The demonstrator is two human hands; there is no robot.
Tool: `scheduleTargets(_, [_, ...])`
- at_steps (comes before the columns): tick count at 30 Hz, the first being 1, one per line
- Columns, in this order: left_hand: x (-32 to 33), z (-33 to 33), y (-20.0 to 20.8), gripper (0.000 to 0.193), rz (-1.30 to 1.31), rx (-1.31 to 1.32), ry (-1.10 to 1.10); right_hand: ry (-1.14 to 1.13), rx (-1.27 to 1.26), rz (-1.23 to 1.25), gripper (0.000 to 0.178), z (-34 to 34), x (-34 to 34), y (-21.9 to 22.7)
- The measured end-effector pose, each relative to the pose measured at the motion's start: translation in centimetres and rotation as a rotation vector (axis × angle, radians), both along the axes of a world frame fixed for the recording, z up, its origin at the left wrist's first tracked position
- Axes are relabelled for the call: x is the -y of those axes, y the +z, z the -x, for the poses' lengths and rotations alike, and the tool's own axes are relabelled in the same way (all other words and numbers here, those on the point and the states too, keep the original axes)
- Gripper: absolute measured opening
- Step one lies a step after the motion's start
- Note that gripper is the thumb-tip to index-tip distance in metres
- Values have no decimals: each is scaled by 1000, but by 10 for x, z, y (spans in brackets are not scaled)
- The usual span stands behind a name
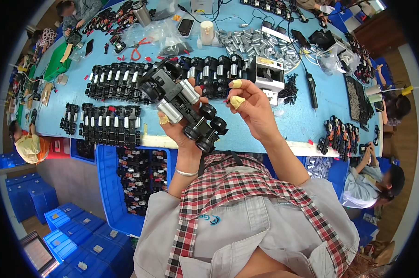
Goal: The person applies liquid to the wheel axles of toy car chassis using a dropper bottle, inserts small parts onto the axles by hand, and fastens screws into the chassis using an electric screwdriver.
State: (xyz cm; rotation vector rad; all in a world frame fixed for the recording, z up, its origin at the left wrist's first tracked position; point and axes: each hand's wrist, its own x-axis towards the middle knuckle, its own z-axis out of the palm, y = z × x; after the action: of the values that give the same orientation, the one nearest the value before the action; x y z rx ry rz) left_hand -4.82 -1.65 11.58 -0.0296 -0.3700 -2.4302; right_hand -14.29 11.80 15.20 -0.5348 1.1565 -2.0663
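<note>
My left hand (184, 132) is closed around a black toy truck chassis (176, 95), tilted with its wheels outward. Two silver cylinders (171, 111) sit on the chassis sides, and small black wheels (207, 111) are at its near end. Beside it, my right hand (255, 109) is raised, with yellow coverings on thumb and finger. At its fingertips shows a small red and dark piece (227, 100), too small to name. The right hand is apart from the chassis. Yellow covering also wraps a left-hand fingertip.
Rows of chassis (110, 125) stand on the blue table (246, 132). Loose silver cylinders (251, 44) lie behind a white device (267, 74). A black electric screwdriver (311, 88) hangs at right. A blue crate (108, 185) holds more chassis below. Other people sit around the table.
</note>
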Motion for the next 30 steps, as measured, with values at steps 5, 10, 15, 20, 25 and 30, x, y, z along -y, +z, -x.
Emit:
scheduleTargets(5, [-3, -4, 4, 82, 5, 26, 1, -14, -121, -20, 24, -12, 4, 0])
scheduleTargets(10, [-8, -5, 4, 83, 81, 26, -14, -149, -603, -154, 19, -19, 10, -4])
scheduleTargets(15, [-9, -6, 6, 83, 165, 112, 70, -246, -880, -248, 22, -19, 10, -3])
scheduleTargets(20, [-8, -6, 6, 82, 172, 86, 81, -130, -820, -368, 13, -11, 7, 5])
scheduleTargets(25, [-1, -3, 8, 79, 10, -131, 19, -97, -956, -546, 12, -4, 4, 18])
scheduleTargets(30, [7, -1, 7, 78, 10, -161, 26, -223, -1018, -485, 13, -14, 0, 23])
